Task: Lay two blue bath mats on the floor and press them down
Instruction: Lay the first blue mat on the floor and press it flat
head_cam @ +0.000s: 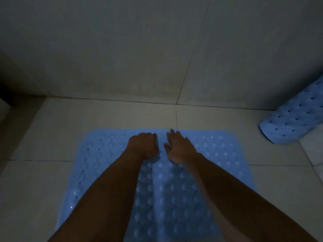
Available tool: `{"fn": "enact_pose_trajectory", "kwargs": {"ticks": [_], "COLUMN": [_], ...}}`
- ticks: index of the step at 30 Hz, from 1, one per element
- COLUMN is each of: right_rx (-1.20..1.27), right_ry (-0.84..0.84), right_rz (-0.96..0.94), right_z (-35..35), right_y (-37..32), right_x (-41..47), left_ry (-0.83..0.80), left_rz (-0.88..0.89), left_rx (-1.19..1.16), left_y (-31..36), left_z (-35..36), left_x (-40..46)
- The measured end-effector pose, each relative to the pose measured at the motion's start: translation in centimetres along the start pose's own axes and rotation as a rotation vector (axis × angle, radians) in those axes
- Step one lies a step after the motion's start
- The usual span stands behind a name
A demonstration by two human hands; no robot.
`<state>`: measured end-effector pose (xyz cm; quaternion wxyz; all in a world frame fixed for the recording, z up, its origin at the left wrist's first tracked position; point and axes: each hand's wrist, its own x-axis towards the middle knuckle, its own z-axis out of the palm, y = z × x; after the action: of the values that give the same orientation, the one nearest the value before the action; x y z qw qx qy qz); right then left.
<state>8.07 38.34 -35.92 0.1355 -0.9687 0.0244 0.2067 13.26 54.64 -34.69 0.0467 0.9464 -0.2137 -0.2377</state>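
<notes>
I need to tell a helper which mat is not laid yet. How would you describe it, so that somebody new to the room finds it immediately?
Start at the wall ahead and follow its foot to the far right. There the rolled blue mat rests on the floor. Unlike the flat blue mat under both hands, it is a tube with small dark holes.

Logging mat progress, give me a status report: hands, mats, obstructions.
Left hand, right hand pressing flat bumpy blue rubber bath mat. Second blue mat rolled up, far right. Nothing obstructing.
</notes>
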Motion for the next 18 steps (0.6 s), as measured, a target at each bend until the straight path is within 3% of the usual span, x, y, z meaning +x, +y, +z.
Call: {"fn": "enact_pose_trajectory", "kwargs": {"ticks": [3, 10, 15, 18], "right_rx": [-0.061, -0.137, -0.015, 0.162], "right_ry": [-0.013, 0.31, 0.091, -0.123], "right_rz": [0.006, -0.011, 0.019, 0.003], "right_z": [3.0, 8.2, 6.3, 0.1], "right_y": [-0.9, -0.8, -0.9, 0.1], "right_x": [0.0, -0.3, -0.1, 1.2], "left_ry": [0.168, 0.43, 0.566, 0.483], "left_rz": [-0.008, -0.041, -0.006, -0.039], "left_rx": [0.02, -0.007, -0.052, -0.1], "left_y": [-0.2, -2.8, -3.0, -1.6], "left_z": [0.4, 4.8, 6.2, 5.2], "left_x": [-1.0, -1.5, -2.3, -2.0]}}
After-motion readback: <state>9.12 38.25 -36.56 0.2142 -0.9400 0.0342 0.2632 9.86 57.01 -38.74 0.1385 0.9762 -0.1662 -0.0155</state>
